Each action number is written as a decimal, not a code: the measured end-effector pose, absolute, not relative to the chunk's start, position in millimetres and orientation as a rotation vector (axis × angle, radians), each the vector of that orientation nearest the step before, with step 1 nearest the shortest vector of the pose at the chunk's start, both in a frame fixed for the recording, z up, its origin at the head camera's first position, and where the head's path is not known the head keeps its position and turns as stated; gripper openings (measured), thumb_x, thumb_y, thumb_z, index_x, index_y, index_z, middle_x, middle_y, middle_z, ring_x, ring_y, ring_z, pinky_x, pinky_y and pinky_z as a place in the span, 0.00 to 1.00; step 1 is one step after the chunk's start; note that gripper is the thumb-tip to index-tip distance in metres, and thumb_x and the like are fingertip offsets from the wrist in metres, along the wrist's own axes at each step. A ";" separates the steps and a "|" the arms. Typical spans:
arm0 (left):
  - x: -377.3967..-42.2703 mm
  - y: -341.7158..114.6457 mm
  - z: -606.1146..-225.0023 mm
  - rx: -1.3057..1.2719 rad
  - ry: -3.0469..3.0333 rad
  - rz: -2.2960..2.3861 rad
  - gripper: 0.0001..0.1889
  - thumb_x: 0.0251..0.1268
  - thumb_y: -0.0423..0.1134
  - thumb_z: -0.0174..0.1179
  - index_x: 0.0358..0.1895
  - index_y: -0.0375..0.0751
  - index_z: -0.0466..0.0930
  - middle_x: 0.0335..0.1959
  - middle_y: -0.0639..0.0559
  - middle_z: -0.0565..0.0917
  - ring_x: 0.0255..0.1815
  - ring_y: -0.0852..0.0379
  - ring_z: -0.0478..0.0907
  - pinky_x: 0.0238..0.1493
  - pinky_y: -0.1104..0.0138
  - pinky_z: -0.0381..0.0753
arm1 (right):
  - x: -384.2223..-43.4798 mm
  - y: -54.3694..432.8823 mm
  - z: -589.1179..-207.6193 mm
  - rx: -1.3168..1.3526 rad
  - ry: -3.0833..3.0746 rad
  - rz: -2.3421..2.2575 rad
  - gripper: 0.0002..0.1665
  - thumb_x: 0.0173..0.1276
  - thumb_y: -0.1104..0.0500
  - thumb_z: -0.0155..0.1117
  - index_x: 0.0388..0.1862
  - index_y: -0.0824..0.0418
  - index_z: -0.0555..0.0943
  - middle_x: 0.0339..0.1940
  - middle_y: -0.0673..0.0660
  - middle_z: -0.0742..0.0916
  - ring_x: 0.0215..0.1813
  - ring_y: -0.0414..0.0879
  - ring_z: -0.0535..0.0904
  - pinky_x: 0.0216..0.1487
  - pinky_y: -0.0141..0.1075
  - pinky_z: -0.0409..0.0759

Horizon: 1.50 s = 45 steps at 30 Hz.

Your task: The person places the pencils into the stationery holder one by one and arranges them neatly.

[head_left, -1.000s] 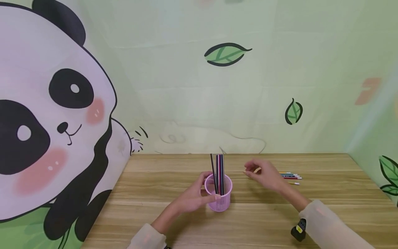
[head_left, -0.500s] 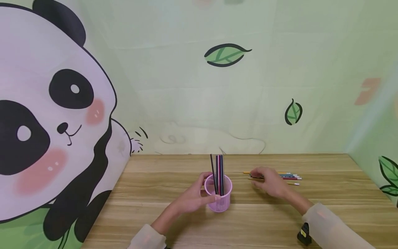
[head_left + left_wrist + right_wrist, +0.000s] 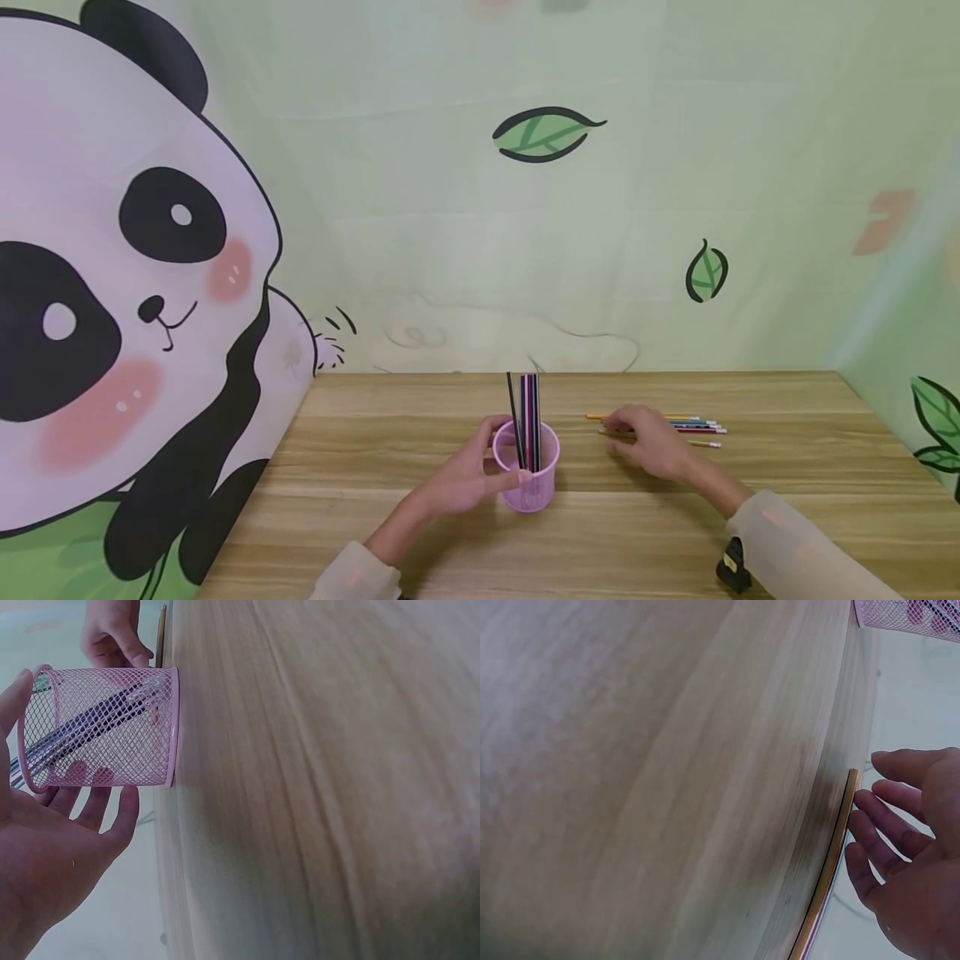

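My left hand point(image 3: 465, 475) grips a pink mesh pencil cup point(image 3: 529, 497), its thumb on the near side and its fingers round the far side. The cup stands upright on the table, and several dark striped pencils point(image 3: 531, 408) lean in it. To the right, my right hand point(image 3: 648, 442) is low over several loose pencils point(image 3: 697, 431), covering their middle. In the right wrist view its fingers are loosely bent beside a yellow pencil point(image 3: 831, 862), with the thumb apart from it. Whether the fingertips touch that pencil is hard to tell.
The wooden table point(image 3: 420, 400) reaches back to a green wall cloth point(image 3: 420, 208) with a panda point(image 3: 150, 317) and leaves printed on it. A black device point(image 3: 733, 567) hangs at the right sleeve.
My right hand has come down and slightly right, from beside the loose pencils to over them, then nearly stopped. My left hand and the pencil cup have stayed in place.
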State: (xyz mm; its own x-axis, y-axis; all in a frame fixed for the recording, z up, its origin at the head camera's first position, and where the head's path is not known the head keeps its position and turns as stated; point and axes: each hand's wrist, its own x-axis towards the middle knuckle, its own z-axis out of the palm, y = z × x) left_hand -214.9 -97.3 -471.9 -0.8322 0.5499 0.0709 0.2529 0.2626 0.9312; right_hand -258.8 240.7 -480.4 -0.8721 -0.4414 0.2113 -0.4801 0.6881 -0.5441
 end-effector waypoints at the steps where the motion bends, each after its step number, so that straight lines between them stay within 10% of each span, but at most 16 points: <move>1: -214.9 -97.5 -471.8 0.743 2.270 1.594 0.42 0.71 0.45 0.70 0.80 0.44 0.56 0.73 0.42 0.72 0.69 0.47 0.75 0.70 0.57 0.77 | -258.8 240.6 -480.2 0.777 -2.831 0.935 0.13 0.71 0.65 0.74 0.51 0.69 0.86 0.47 0.59 0.89 0.51 0.55 0.85 0.54 0.52 0.86; 15: -214.3 -97.9 -469.7 0.756 2.262 1.593 0.41 0.71 0.46 0.70 0.80 0.44 0.56 0.73 0.43 0.72 0.71 0.44 0.74 0.70 0.56 0.78 | -258.3 237.6 -482.8 0.820 -2.869 0.850 0.05 0.69 0.68 0.74 0.36 0.59 0.87 0.34 0.47 0.81 0.38 0.39 0.78 0.39 0.35 0.81; 45: -215.4 -98.7 -473.9 0.739 2.251 1.601 0.41 0.71 0.46 0.71 0.80 0.48 0.56 0.74 0.43 0.73 0.69 0.42 0.76 0.71 0.53 0.76 | -254.7 234.2 -487.9 0.829 -2.861 0.820 0.06 0.75 0.68 0.67 0.39 0.59 0.80 0.34 0.48 0.79 0.37 0.39 0.74 0.38 0.36 0.78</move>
State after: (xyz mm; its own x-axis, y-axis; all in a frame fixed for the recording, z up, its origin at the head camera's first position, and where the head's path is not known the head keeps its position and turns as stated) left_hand -215.4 -98.7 -473.9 -0.8295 0.5547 0.0648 0.2434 0.2545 0.9359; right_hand -254.7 234.2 -487.9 -0.8547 -0.4831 0.1901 -0.5104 0.7151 -0.4776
